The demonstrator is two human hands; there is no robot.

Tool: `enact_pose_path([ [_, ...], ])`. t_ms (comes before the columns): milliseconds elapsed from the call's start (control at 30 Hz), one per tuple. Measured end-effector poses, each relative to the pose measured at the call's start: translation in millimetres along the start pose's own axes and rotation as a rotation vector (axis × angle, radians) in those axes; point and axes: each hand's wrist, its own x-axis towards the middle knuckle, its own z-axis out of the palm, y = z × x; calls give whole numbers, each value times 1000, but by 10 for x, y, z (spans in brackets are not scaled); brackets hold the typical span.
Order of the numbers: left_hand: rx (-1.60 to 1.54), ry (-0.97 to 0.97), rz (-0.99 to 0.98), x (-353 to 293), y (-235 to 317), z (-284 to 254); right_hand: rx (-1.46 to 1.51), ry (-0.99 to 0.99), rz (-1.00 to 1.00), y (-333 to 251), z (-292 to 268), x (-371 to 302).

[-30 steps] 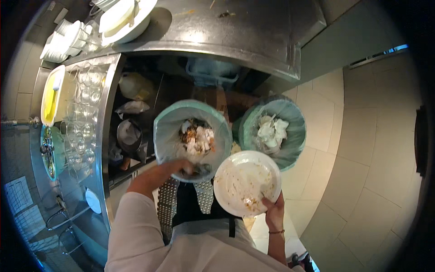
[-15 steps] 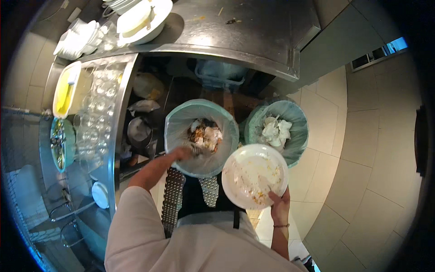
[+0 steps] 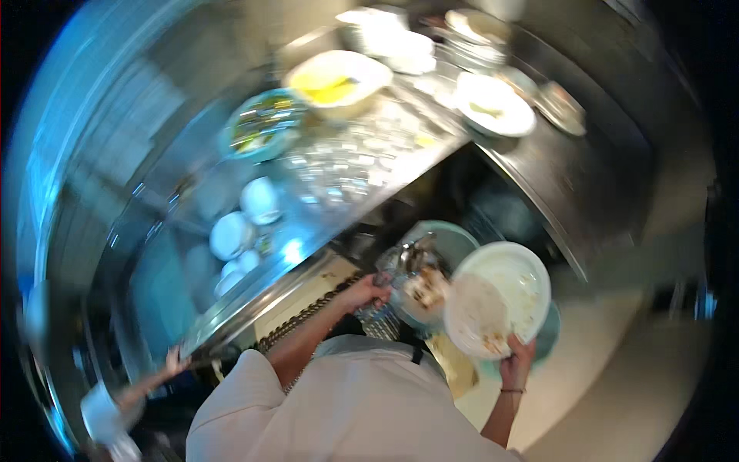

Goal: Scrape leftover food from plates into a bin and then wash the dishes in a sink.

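While the right hand (image 3: pixel 517 362) grips a white plate (image 3: pixel 496 296) by its lower rim, scraps cling to it, so scraping looks unfinished. Its place is beside the bin (image 3: pixel 435 266), which holds food waste. At the bin's near edge, the left hand (image 3: pixel 369 291) is blurred; its grip cannot be told.

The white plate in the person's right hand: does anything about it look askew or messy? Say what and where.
Yes. The white plate is tipped steeply in the right hand, with food scraps clinging near its lower rim.
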Motion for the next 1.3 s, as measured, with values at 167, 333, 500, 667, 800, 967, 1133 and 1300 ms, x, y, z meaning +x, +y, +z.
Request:
enact_pose_path([
  [167,-384,206,325,-1352,179,-779,-31,-522,73,-17,1636,227],
  [333,-617,808,535,-2516,181,-1604,-102,-858,270,1007,3764,238],
  [500,-665,1081,662,-3404,-283,-2501,-191,-1056,456,2947,5901,-74],
  [667,-786,1142,582,-3920,-645,-3178,-216,-1077,716,4813,7237,-102],
  [800,-781,1193,486,-4161,-626,-3535,-229,-1089,853,5587,7781,-115],
  [967,-789,1191,395,-4133,-609,-3796,-434,-1310,954,5989,8227,252],
  [1133,-603,1328,196,-3791,-587,-4269,-601,-1417,1005,6080,8415,540],
  [1300,-543,1514,308,-3146,-381,-4992,-547,-1501,1177,6252,8335,770],
])
